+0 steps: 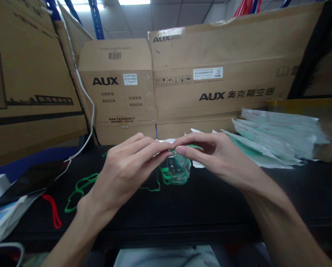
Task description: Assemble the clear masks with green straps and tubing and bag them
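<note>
A clear, green-tinted plastic mask (179,172) with green elastic cord hangs beneath my fingertips, just above the black table. My left hand (125,167) pinches its upper edge, thumb and fingers pressed together. From the other side, my right hand (214,154) grips the same edge, with the thumb in front and the fingers curled over the top. Both sets of fingertips meet and hide the exact spot being held. A loop of green elastic cord (78,189) lies on the table, partly behind my left wrist.
Several clear packets with pale green contents (277,139) are piled at the right. AUX cardboard boxes (121,100) wall off the back. At left lie a dark phone (29,183), a white cable (92,107) and a red strap (54,211) on the black table (199,211).
</note>
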Motion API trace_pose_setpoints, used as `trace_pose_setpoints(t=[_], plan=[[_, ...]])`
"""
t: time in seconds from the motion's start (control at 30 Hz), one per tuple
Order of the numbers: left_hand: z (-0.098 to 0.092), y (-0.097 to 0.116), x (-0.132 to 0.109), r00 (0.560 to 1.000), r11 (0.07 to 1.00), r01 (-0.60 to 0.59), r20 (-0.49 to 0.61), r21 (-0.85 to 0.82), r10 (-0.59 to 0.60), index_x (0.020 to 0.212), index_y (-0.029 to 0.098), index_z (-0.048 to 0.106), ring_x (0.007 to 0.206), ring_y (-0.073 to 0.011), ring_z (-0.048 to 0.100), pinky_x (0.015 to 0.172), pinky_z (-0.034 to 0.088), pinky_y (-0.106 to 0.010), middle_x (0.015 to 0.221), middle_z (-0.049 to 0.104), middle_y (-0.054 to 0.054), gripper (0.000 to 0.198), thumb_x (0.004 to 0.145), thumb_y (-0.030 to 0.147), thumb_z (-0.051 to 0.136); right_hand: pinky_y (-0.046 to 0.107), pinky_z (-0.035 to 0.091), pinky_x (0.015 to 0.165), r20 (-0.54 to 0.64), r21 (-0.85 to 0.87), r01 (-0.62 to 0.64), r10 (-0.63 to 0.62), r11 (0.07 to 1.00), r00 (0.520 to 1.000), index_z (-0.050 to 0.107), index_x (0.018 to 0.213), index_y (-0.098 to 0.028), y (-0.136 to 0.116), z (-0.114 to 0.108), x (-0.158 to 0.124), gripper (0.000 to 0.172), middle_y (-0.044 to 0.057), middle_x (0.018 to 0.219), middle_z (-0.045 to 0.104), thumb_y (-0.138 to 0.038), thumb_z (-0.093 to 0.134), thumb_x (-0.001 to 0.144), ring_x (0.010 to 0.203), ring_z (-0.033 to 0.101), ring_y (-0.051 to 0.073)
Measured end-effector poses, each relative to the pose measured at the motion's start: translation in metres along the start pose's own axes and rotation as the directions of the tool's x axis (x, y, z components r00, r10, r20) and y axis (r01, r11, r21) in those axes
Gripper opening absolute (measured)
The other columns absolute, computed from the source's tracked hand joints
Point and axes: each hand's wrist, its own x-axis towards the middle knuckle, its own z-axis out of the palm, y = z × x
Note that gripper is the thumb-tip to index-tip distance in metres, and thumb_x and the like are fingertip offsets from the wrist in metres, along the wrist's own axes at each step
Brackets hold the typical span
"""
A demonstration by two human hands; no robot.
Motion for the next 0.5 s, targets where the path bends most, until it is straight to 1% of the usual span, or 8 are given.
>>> trace_pose_setpoints(t=[0.13, 0.23, 0.3, 0.37, 0.43, 0.5], plan=[[0.0025, -0.0003, -0.0014, 0.999, 1.000, -0.025, 0.023, -0.003, 0.025, 0.106, 0.016, 0.071, 0.077, -0.0137, 0.063, 0.078, 0.050, -0.025, 0.094, 0.075, -0.004, 0.014, 0.093, 0.016, 0.066, 0.029, 0.053, 0.083, -0.046, -0.032, 0.058, -0.059, 0.998, 0.997, 0.080, 0.087, -0.021, 0.0016, 0.0020, 0.0006, 0.017, 0.003, 0.096, 0.077, -0.037, 0.074, 0.088, 0.094, 0.070, 0.020], [0.0035, 0.0009, -0.0007, 0.999, 0.999, 0.002, 0.037, -0.041, -0.001, 0.106, 0.016, 0.071, 0.079, -0.0140, 0.063, 0.080, 0.050, -0.026, 0.095, 0.074, -0.005, 0.014, 0.094, 0.016, 0.065, 0.029, 0.052, 0.084, -0.066, -0.052, 0.083, -0.086, 0.995, 0.994, 0.080, 0.083, -0.022, 0.0018, 0.0022, 0.0010, 0.012, 0.002, 0.094, 0.077, -0.032, 0.074, 0.087, 0.093, 0.070, 0.019], [0.0035, 0.0018, 0.0010, 0.995, 0.991, 0.082, 0.065, -0.104, -0.076, 0.107, 0.017, 0.072, 0.084, -0.0145, 0.064, 0.081, 0.050, -0.025, 0.097, 0.074, -0.005, 0.015, 0.094, 0.018, 0.066, 0.030, 0.051, 0.084, -0.067, -0.065, 0.081, -0.086, 0.995, 0.994, 0.079, 0.083, -0.022, 0.0018, 0.0024, 0.0010, 0.011, 0.002, 0.093, 0.077, -0.030, 0.074, 0.087, 0.092, 0.070, 0.019], [0.0030, 0.0015, 0.0029, 0.975, 0.962, 0.203, 0.124, -0.185, -0.182, 0.109, 0.019, 0.073, 0.086, -0.0145, 0.065, 0.080, 0.050, -0.024, 0.098, 0.072, -0.003, 0.017, 0.092, 0.022, 0.068, 0.030, 0.051, 0.083, -0.063, -0.077, 0.074, -0.079, 0.994, 0.995, 0.079, 0.084, -0.021, 0.0018, 0.0026, 0.0009, 0.010, 0.002, 0.092, 0.077, -0.029, 0.074, 0.087, 0.090, 0.070, 0.019], [0.0022, -0.0003, 0.0040, 0.941, 0.914, 0.319, 0.200, -0.250, -0.273, 0.110, 0.023, 0.074, 0.085, -0.0140, 0.065, 0.077, 0.049, -0.023, 0.097, 0.072, -0.001, 0.021, 0.090, 0.029, 0.072, 0.030, 0.051, 0.083, -0.053, -0.087, 0.074, -0.079, 0.993, 0.996, 0.077, 0.084, -0.020, 0.0021, 0.0030, 0.0006, 0.008, 0.002, 0.092, 0.076, -0.026, 0.073, 0.087, 0.090, 0.070, 0.019], [0.0014, -0.0029, 0.0040, 0.900, 0.862, 0.411, 0.281, -0.297, -0.332, 0.113, 0.026, 0.074, 0.083, -0.0137, 0.064, 0.074, 0.049, -0.022, 0.097, 0.072, 0.000, 0.026, 0.089, 0.037, 0.072, 0.029, 0.051, 0.083, -0.038, -0.099, 0.083, -0.087, 0.992, 0.995, 0.076, 0.086, -0.019, 0.0030, 0.0036, 0.0004, 0.007, 0.003, 0.093, 0.076, -0.023, 0.071, 0.088, 0.091, 0.070, 0.019]])
